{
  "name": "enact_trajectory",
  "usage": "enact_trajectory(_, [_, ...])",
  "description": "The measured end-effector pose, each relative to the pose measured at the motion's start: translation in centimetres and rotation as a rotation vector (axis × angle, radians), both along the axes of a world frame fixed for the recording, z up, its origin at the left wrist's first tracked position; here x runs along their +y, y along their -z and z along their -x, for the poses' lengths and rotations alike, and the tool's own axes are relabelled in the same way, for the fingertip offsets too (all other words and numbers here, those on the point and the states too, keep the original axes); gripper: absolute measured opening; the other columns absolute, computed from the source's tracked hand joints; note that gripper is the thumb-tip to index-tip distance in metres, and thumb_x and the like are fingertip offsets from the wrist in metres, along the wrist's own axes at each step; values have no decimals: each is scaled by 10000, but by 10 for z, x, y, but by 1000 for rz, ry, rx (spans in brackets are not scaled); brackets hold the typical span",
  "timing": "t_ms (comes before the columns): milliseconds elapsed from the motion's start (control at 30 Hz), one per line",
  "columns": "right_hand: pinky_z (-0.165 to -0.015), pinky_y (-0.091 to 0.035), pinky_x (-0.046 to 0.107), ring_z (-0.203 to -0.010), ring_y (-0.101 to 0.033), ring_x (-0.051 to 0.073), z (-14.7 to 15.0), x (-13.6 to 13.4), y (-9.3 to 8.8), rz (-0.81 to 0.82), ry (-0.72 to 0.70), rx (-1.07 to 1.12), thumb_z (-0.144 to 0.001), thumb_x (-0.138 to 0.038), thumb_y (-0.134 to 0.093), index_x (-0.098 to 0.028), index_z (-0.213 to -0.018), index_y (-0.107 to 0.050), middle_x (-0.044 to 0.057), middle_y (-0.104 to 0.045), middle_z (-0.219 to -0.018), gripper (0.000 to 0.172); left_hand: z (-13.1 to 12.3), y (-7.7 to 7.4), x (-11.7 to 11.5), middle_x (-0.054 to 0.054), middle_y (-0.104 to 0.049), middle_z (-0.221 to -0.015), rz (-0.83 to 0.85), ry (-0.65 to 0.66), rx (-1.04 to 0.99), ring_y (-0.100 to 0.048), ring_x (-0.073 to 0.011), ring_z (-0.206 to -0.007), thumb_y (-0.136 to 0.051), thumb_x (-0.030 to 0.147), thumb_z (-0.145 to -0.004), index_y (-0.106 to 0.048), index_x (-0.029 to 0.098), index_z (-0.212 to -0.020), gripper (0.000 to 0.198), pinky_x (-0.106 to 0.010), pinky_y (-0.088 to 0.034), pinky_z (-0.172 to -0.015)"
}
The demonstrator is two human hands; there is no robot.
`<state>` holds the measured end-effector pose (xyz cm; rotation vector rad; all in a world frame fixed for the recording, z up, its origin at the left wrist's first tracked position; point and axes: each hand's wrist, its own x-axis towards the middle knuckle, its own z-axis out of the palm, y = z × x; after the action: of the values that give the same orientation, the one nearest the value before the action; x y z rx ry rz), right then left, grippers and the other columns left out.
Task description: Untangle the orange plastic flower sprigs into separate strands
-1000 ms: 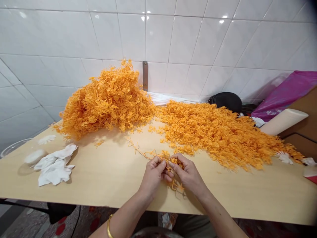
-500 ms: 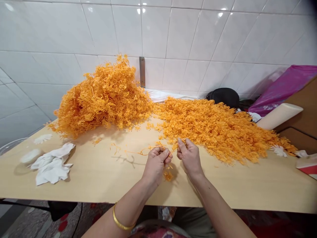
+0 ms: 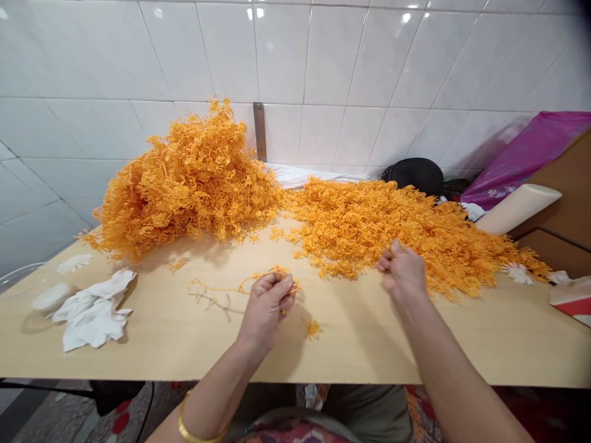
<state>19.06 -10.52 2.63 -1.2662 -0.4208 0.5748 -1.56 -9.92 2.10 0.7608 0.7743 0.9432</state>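
Note:
My left hand [image 3: 265, 311] pinches an orange plastic flower sprig [image 3: 217, 288] above the table. Its thin stem sticks out to the left, and small orange bits show around the fingertips. Over the front edge of the spread-out heap of loose orange florets [image 3: 351, 227] is my right hand [image 3: 405, 271], its fingers curled closed. What those fingers hold, if anything, is hidden. A single orange floret [image 3: 313, 328] lies on the table between my hands. At the back left rises a tall, tangled pile of orange sprigs [image 3: 184, 184].
White crumpled tissue [image 3: 99, 311], an oval white object [image 3: 54, 297] and a white petal-like piece [image 3: 74, 263] lie left on the table [image 3: 184, 351]. Toward the right are a cream roll [image 3: 521, 208], a black case [image 3: 415, 175] and a purple bag [image 3: 512, 160]. A tiled wall stands behind.
My hands have moved apart: the right went right over the floret heap, the left went slightly left with the sprig. The floret on the table is now in plain view.

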Motion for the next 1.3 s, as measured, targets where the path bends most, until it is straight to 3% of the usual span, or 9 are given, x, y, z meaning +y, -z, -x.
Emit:
enact_trajectory(133, [-405, -318, 204, -433, -373, 85, -1, -25, 2, 164, -179, -586, -734, -318, -538, -190, -713, -526, -52, -420, -515, 131, 32, 14, 10, 55, -463, -494, 136, -80, 72, -264, 10, -328, -634, 181, -593, -401, 153, -615, 235, -135, -81, -338])
enact_trajectory(233, [-616, -431, 288, -687, -515, 154, 41, -45, 15, 285, -410, -1062, -787, -296, -469, -201, -1006, -561, 49, -548, -825, 256, 47, 17, 14, 47, -467, -508, 225, -64, 29, -273, 3, -319, -588, 177, -618, -394, 159, -629, 195, -134, -75, -331])
enact_trajectory(333, [-786, -408, 361, -955, -479, 220, 78, -57, 34, 268, -589, -1413, -801, -336, -465, -239, -1138, -503, 103, -483, -1117, 353, 54, 14, 17, 38, -445, -502, 251, 74, -109, -255, -5, -313, -527, 204, -679, -384, 154, -599, 170, -143, -73, -325])
enact_trajectory(500, [-855, -330, 463, -1083, -392, 305, 75, -44, 58, 333, -399, -1808, -807, -316, -474, -239, -1075, -565, 129, -458, -1222, 293, 59, 18, 25, 53, -298, -431, 282, 270, -453, -224, -29, -305, -440, 259, -770, -291, 162, -520, 308, -162, -87, -320])
enact_trajectory(667, [-879, -293, 510, -1141, -334, 325, 55, -25, 41, 390, -207, -1799, -801, -230, -474, -204, -1057, -562, 153, -419, -1247, 272, 57, 23, 30, 54, -184, -388, 342, 331, -567, -216, -47, -325, -451, 226, -746, -205, 173, -487, 361, -165, -117, -335])
enact_trajectory(800, [-894, -338, 438, -1105, -378, 263, 84, -10, 27, 153, -405, -1535, -813, -282, -452, -161, -1167, -463, 150, -447, -1190, 375, 55, 21, 26, 54, -164, -378, 349, 365, -506, -188, -45, -327, -441, 227, -739, -214, 174, -471, 355, -158, -127, -334])
enact_trajectory(933, [-783, -417, 316, -926, -497, 181, 117, 12, 29, 54, -698, -1277, -792, -167, -429, -180, -886, -552, 79, -550, -994, 155, 61, 19, 22, 52, -184, -370, 262, 374, -377, -173, -39, -328, -445, 232, -716, -265, 168, -447, 329, -160, -113, -335])
enact_trajectory(1133, [-779, -364, 364, -838, -472, 207, 104, 18, 21, 16, -515, -1541, -758, -85, -414, -155, -805, -505, 83, -546, -871, 124, 68, 13, 23, 71, -239, -376, -39, 319, 257, -152, -39, -327, -481, 258, -693, -350, 176, -457, 282, -200, -88, -362])
enact_trajectory(1300, [-737, -392, 336, -871, -457, 215, 82, -6, 31, 119, -619, -1592, -773, -92, -419, -168, -1026, -492, 96, -507, -972, 275, 69, 15, 34, 64, -262, -396, -359, 142, 753, -225, -63, -376, -479, 274, -696, -347, 182, -440, 303, -220, -139, -413])
